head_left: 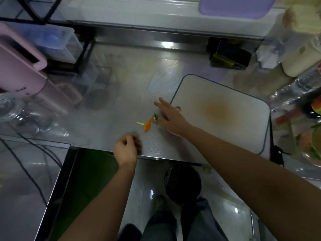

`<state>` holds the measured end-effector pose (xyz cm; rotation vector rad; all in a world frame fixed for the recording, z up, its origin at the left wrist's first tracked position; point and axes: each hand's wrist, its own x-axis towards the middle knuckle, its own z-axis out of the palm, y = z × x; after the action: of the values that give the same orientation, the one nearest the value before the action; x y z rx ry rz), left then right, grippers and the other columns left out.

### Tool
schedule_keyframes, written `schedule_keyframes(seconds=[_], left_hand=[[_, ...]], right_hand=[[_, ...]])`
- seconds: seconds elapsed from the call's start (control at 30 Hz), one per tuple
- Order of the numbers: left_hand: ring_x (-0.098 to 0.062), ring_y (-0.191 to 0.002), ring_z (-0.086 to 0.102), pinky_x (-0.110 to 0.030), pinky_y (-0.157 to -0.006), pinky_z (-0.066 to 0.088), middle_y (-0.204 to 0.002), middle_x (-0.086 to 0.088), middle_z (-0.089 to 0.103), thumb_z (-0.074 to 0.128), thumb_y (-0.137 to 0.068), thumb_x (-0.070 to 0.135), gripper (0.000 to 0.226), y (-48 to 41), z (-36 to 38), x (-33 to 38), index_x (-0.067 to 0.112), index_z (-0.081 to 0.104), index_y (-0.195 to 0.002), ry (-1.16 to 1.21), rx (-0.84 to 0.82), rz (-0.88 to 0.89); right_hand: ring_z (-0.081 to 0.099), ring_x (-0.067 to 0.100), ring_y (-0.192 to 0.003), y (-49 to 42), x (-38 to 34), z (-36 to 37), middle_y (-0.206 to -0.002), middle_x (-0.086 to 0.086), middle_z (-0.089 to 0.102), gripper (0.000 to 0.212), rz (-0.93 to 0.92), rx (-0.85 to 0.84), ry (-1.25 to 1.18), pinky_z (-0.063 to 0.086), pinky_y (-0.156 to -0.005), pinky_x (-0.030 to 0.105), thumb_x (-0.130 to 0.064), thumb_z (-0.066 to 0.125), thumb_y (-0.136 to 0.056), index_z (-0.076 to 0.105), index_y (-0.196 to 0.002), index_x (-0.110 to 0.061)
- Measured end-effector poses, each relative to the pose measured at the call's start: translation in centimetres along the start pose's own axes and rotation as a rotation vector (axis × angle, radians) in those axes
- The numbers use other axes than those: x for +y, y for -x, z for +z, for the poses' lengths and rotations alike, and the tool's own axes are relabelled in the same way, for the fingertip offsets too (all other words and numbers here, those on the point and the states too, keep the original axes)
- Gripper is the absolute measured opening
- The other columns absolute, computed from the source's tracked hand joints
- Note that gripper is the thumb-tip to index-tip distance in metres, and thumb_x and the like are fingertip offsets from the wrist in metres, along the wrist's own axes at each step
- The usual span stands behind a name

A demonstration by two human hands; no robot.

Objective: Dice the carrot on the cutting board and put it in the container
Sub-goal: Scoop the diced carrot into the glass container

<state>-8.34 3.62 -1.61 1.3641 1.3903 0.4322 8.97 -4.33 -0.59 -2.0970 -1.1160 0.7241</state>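
Left hand (126, 150) at the counter's (121, 101) front edge, fingers curled; any hold is too blurred to tell. Carrot scrap (147, 126) lies on the counter, beside the right hand (171, 119), fingers spread, at the cutting board's (220, 94) left edge.

The cutting board (225, 122) is sitting at the front right corner of the worktop (121, 101). A carrot scrap (147, 126) is lying just left of it, beside the right hand (171, 119), which is stretching over the board's left edge. The left hand (126, 150) is hovering at the front edge.
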Motion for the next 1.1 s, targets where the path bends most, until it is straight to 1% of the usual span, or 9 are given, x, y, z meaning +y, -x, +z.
schedule_keyframes(seconds=[0.1,0.2,0.3,0.4,0.53,0.67,0.8,0.87,1.1], left_hand=[[-0.020,-0.042,0.057,-0.021,-0.041,0.046,-0.053,-0.011,0.065,0.032,-0.098,0.024,0.049,1.3,-0.9,-0.6,-0.001,0.066,-0.073,0.095,-0.200,-0.312],[-0.025,-0.059,0.069,-0.027,-0.056,0.055,-0.070,-0.015,0.072,0.031,-0.097,0.033,0.054,1.5,-2.2,-1.9,-0.003,0.069,-0.086,-0.044,-0.460,-0.568],[-0.032,-0.080,0.068,-0.035,-0.071,0.055,-0.090,-0.020,0.072,0.027,-0.092,0.019,0.047,1.6,-2.8,-3.5,-0.005,0.061,-0.114,-0.042,-0.596,-0.733],[-0.035,-0.090,0.062,-0.044,-0.085,0.049,-0.117,-0.029,0.060,0.023,-0.092,0.006,0.045,1.7,-2.4,-4.3,-0.004,0.044,-0.130,0.229,-0.503,-0.733],[-0.039,-0.097,0.061,-0.047,-0.089,0.045,-0.124,-0.033,0.053,0.022,-0.087,0.001,0.044,1.9,-1.4,-4.0,-0.009,0.046,-0.123,0.479,-0.480,-0.729],[-0.041,-0.103,0.059,-0.046,-0.091,0.045,-0.121,-0.032,0.055,0.022,-0.085,0.000,0.038,2.5,-0.6,-4.4,-0.006,0.053,-0.104,0.473,-0.498,-0.714],[-0.039,-0.099,0.060,-0.046,-0.092,0.045,-0.114,-0.030,0.058,0.022,-0.088,0.000,0.038,3.1,0.5,-4.9,-0.007,0.052,-0.109,0.477,-0.519,-0.706],[-0.037,-0.096,0.061,-0.045,-0.092,0.045,-0.110,-0.028,0.060,0.022,-0.088,0.000,0.040,3.4,1.2,-5.1,-0.006,0.052,-0.113,0.458,-0.530,-0.701],[-0.030,-0.094,0.062,-0.038,-0.090,0.046,-0.112,-0.024,0.060,0.024,-0.088,-0.004,0.033,5.4,3.3,-5.5,0.001,0.056,-0.093,0.367,-0.486,-0.588]], right_hand=[[0.015,0.021,-0.146,-1.7,-0.8,2.4,-0.158,0.008,0.016,0.056,-0.048,-0.130,0.028,0.016,-0.115,0.030,-0.019,0.050,-0.096,0.029,-0.148,-0.018],[0.027,0.028,-0.141,-1.2,-0.1,3.8,-0.150,0.010,0.037,0.044,-0.208,-0.191,0.259,0.017,-0.113,0.034,-0.022,0.052,-0.096,0.048,-0.138,-0.014],[0.052,0.036,-0.120,0.6,1.5,3.7,-0.128,0.016,0.059,0.032,-0.366,-0.135,0.247,0.039,-0.103,0.047,-0.025,0.052,-0.089,0.070,-0.109,-0.009],[0.061,0.031,-0.101,1.6,2.5,3.2,-0.111,0.015,0.065,0.024,-0.443,-0.089,0.191,0.048,-0.090,0.045,-0.022,0.056,-0.086,0.073,-0.096,-0.008],[0.058,0.032,-0.111,1.1,2.1,4.0,-0.121,0.015,0.063,0.030,-0.446,-0.082,0.206,0.041,-0.099,0.040,-0.020,0.058,-0.087,0.068,-0.111,-0.006],[0.064,0.031,-0.100,2.7,2.8,5.0,-0.113,0.013,0.068,0.024,-0.475,-0.031,0.169,0.048,-0.092,0.040,-0.011,0.054,-0.087,0.072,-0.100,-0.004],[0.063,0.029,-0.094,6.0,4.0,4.5,-0.111,0.011,0.069,0.024,-0.470,0.004,0.167,0.045,-0.088,0.034,0.004,0.061,-0.078,0.073,-0.097,-0.004],[0.061,0.026,-0.094,7.8,4.3,4.3,-0.110,0.011,0.069,0.022,-0.467,0.029,0.157,0.043,-0.088,0.032,0.002,0.061,-0.080,0.073,-0.097,-0.004],[0.051,0.020,-0.096,15.3,5.7,4.0,-0.103,0.010,0.066,0.029,-0.363,0.065,0.182,0.039,-0.086,0.027,-0.019,0.048,-0.093,0.072,-0.098,-0.004]])
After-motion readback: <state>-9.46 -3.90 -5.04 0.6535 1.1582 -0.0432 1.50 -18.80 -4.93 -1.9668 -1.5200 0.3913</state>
